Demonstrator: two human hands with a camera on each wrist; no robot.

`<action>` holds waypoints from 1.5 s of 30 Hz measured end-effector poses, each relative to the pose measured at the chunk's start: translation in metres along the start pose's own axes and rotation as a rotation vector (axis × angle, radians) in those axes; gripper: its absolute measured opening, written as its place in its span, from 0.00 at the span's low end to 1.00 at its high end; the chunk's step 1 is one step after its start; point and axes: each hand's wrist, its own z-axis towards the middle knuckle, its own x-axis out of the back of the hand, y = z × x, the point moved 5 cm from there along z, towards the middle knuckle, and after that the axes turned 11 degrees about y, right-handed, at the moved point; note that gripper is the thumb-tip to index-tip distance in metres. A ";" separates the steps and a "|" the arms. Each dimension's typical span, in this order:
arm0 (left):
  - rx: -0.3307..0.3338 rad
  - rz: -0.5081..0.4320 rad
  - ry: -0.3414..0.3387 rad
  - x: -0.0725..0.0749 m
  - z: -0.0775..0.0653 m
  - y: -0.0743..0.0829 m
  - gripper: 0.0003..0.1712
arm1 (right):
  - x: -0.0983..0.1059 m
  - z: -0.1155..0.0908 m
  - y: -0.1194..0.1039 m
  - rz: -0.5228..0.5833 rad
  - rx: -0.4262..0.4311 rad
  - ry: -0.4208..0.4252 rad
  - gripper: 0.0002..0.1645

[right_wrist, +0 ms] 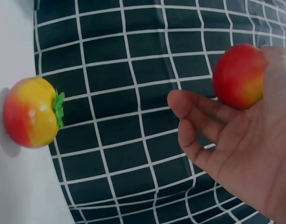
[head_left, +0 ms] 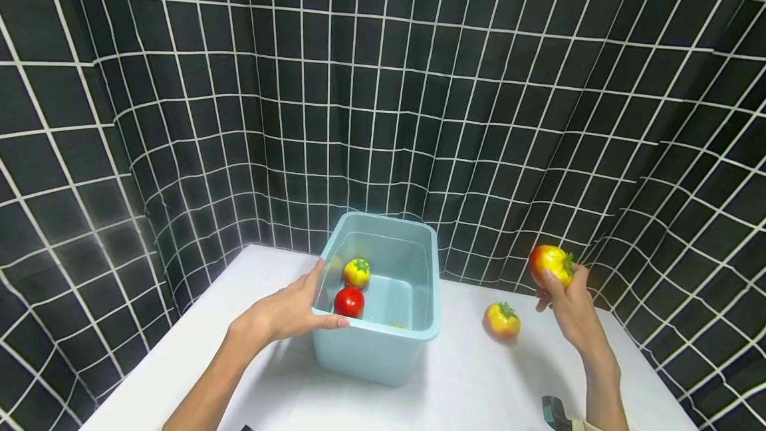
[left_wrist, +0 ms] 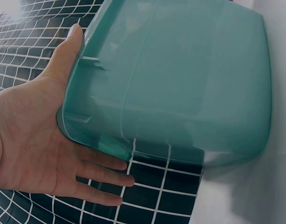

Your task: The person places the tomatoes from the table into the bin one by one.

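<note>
My left hand [head_left: 278, 308] lies at the near left corner of a light blue plastic bin [head_left: 383, 358], thumb along the front rim and fingers along the left side. The left wrist view shows those fingers straight against the bin [left_wrist: 189, 79]. Inside sit a red-and-yellow persimmon [head_left: 356, 273] with a green leafy top and a round red fruit [head_left: 350, 302]. Off to the right, my right hand [head_left: 568, 304] holds another red-and-yellow persimmon [head_left: 547, 263] above the table, between thumb and fingers. A similar persimmon [head_left: 501, 322] rests on the table left of that hand.
The white table [head_left: 461, 384] carries the bin near its middle. Dark curtains with a white grid [head_left: 383, 85] stand behind it and along both sides. A small dark grey and teal object [head_left: 555, 412] shows at my right wrist.
</note>
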 end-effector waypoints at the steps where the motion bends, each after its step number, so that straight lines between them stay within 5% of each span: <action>1: -0.001 0.001 -0.001 0.000 0.000 0.000 0.79 | -0.001 0.000 -0.002 0.001 0.005 0.002 0.42; 8: 0.000 0.015 -0.002 0.001 0.002 0.000 0.79 | -0.010 -0.004 -0.019 0.027 0.050 -0.025 0.41; 19: 0.014 0.003 -0.004 0.000 0.001 -0.001 0.79 | -0.040 -0.019 -0.069 0.014 0.239 -0.085 0.37; 28: 0.010 0.029 0.002 0.001 0.000 0.000 0.79 | -0.094 -0.048 -0.113 0.061 0.360 -0.166 0.48; 32: 0.007 0.012 0.002 0.001 0.001 0.001 0.79 | -0.115 -0.059 -0.122 -0.011 0.398 -0.239 0.50; 45: 0.008 0.018 0.002 -0.001 0.001 -0.001 0.78 | -0.109 -0.061 -0.121 -0.013 0.436 -0.278 0.40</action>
